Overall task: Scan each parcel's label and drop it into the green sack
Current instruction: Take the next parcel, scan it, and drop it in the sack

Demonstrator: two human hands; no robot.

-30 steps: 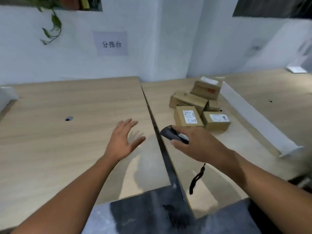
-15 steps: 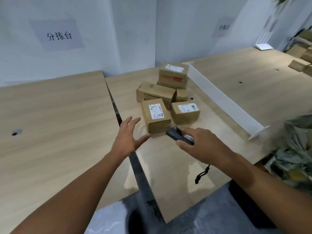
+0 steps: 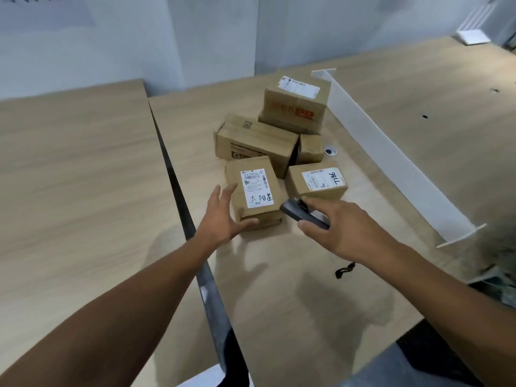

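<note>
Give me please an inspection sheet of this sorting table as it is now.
Surface: wooden tables, dark gap between them.
Job's things: five cardboard parcels piled; nearest parcel label up; scanner.
Clutter: nothing seen.
Hands: left hand open beside nearest parcel; right hand grips scanner.
Cables: black strap hangs below right wrist.
Surroundings: white walls, white divider.

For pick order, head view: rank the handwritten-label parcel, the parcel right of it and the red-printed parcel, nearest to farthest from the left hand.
1. Handwritten-label parcel, at the left hand.
2. Right-side parcel, front right.
3. Red-printed parcel, at the back.
</note>
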